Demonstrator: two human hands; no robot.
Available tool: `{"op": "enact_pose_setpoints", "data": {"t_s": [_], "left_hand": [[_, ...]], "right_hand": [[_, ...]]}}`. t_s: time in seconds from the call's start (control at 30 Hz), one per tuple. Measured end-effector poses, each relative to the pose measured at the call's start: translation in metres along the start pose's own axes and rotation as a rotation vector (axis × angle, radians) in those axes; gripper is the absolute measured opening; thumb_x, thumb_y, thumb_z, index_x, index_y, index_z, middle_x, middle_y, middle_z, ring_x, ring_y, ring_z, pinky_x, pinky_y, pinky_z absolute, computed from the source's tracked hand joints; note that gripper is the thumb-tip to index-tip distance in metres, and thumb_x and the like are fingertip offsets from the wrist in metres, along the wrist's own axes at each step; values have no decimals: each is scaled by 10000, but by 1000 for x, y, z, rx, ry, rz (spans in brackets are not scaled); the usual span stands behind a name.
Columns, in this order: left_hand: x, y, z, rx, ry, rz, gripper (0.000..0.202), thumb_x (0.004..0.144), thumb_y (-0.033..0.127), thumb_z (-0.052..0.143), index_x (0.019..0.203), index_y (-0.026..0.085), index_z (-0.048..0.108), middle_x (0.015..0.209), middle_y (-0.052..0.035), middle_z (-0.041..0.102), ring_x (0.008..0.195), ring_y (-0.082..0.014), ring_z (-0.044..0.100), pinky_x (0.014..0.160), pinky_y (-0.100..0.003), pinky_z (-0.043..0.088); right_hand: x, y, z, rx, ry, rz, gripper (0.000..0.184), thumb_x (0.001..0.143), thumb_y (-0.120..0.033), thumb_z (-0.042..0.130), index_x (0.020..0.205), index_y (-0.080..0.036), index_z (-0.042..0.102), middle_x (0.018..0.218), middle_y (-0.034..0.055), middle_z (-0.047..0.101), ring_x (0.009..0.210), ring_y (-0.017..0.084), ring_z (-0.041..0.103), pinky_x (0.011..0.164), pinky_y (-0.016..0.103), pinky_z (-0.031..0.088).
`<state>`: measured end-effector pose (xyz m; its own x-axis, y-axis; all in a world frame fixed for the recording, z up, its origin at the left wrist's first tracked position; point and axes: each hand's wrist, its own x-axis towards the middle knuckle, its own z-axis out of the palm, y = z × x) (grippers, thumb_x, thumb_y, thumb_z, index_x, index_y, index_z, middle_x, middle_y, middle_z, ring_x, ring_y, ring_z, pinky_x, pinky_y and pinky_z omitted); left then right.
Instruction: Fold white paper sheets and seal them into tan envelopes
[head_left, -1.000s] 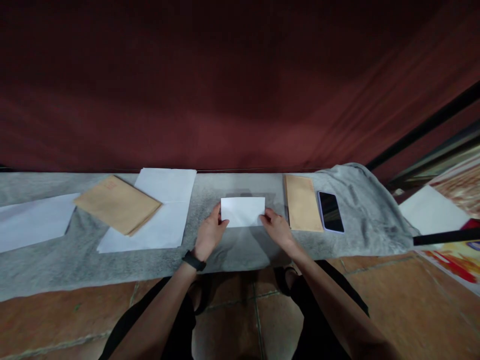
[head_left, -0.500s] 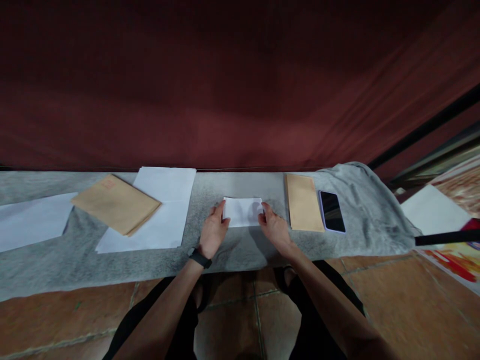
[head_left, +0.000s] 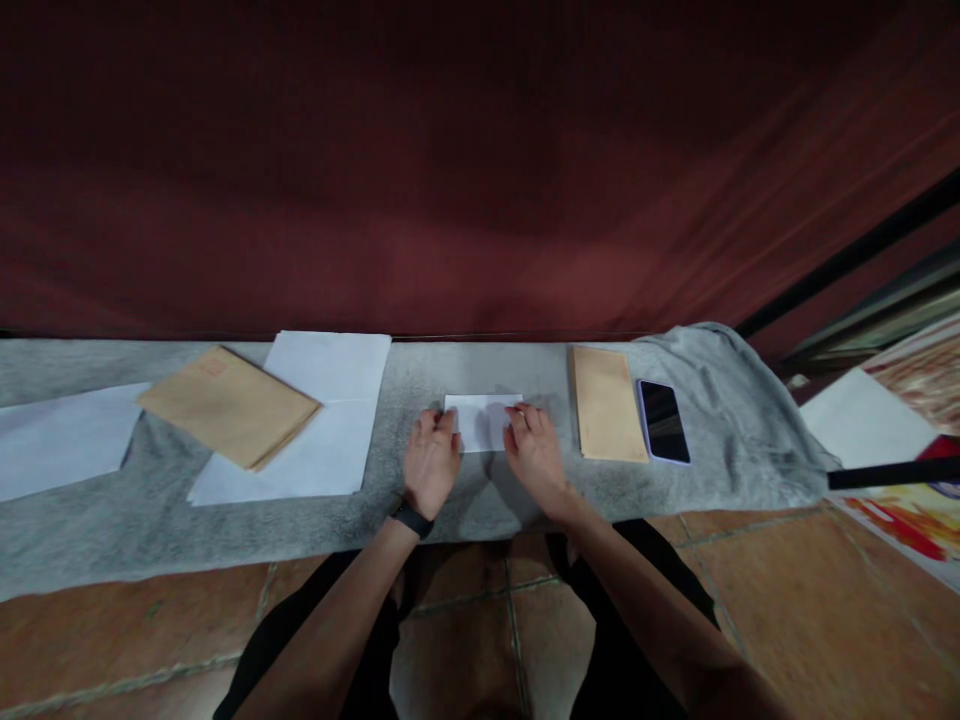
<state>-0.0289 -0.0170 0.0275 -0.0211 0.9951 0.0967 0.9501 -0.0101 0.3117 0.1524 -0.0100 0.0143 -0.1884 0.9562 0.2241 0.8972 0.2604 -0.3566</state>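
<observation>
A small folded sheet of white paper [head_left: 480,424] lies flat on the grey cloth in front of me. My left hand [head_left: 433,465], a dark watch on its wrist, rests palm down with its fingertips on the paper's left end. On the right end, my right hand [head_left: 535,458] lies with its fingers slightly bent and apart, touching the top of the paper. Neither hand lifts it. Both hands hide the lower corners of the paper.
Left on the grey cloth [head_left: 405,500] are brown envelopes [head_left: 229,408] over large white sheets [head_left: 337,440], beside another white sheet [head_left: 67,440]. More brown envelopes [head_left: 611,405] and a phone [head_left: 664,422] lie right. A dark red curtain [head_left: 480,250] hangs behind.
Both hands have shifted from gripping the paper's side edges to lying over its ends, fingertips on top. My right hand has moved inward; the paper stays in about the same place.
</observation>
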Motion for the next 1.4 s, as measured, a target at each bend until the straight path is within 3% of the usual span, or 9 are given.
{"op": "enact_pose_setpoints", "data": {"t_s": [0.1,0.2,0.3,0.4,0.67,0.8,0.9,1.27,1.4], "left_hand": [[-2,9,12,35,106,179,484,979,163,409,1440,129,551,1502,-190,522,1423,-327,470,1173,-511,392],[-1,12,35,1,72,318,587,972,150,366,1553,71,390,1638,-190,376,1557,-295,272,1264,-523,256],[1,10,55,-20,6,315,634,975,187,372,1591,54,308,1650,-203,352,1576,-281,229,1276,-527,233],[3,8,63,-28,-20,283,628,992,201,342,1609,97,289,1662,-176,338,1579,-262,221,1278,-519,232],[5,6,58,-6,-23,177,612,1000,198,297,1602,84,311,1683,-163,287,1583,-264,201,1281,-505,216],[5,1,55,-3,26,143,620,1013,262,321,1585,23,320,1668,-203,300,1574,-293,231,1279,-507,218],[6,-2,52,4,49,123,627,1028,314,331,1594,45,312,1662,-193,319,1571,-292,244,1276,-507,224],[8,-19,40,52,33,102,618,1053,386,298,1595,91,335,1657,-159,344,1566,-309,258,1275,-552,185],[5,-13,36,36,74,60,638,1049,396,320,1585,50,338,1655,-204,323,1562,-338,261,1273,-588,167]], "right_hand": [[2,-12,14,262,40,-72,455,1072,-290,348,1457,-158,552,1474,138,578,1385,229,511,1182,427,429],[5,-24,29,358,-16,-61,533,1097,-374,259,1540,-163,466,1570,106,503,1477,179,423,1242,374,364],[7,-31,37,273,-90,-38,576,1099,-386,206,1588,-145,390,1630,101,426,1529,177,345,1276,388,296],[7,-32,40,155,-133,-35,584,1096,-363,188,1611,-128,335,1657,105,369,1555,185,291,1290,413,244],[4,-17,41,-1,-116,-46,598,1102,-393,217,1598,-85,346,1668,138,328,1572,221,247,1288,437,197],[1,-6,40,-60,-62,-66,622,1097,-422,291,1586,-42,348,1662,173,325,1564,258,267,1277,464,208],[-1,2,40,-84,-33,-72,638,1090,-430,338,1586,-29,336,1655,202,327,1555,287,285,1261,495,236],[-9,31,25,-147,-52,-40,598,1094,-391,324,1613,-95,307,1655,164,341,1545,271,309,1254,504,242],[-11,36,23,-158,-56,-32,601,1096,-401,309,1611,-92,312,1666,150,319,1551,273,293,1256,498,228]]}}
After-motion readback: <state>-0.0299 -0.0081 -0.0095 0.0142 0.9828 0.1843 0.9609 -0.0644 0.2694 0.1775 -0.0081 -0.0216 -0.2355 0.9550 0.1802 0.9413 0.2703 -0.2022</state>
